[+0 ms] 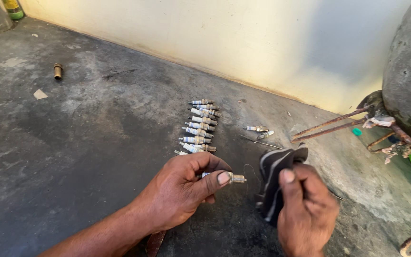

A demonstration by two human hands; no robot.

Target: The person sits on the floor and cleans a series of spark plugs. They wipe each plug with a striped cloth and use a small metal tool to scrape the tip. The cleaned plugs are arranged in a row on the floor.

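- Head view: my left hand [181,190] pinches one spark plug [234,178] between thumb and fingers, above the floor.
- My right hand [305,209] is closed around a dark folded cloth [274,173].
- Row of spark plugs [200,126] behind: about nine, touching.
- Two more plugs [259,131] apart, near a thin wire [260,142].
- Two brass fittings [58,71] far left; rusty rods [329,126] right.
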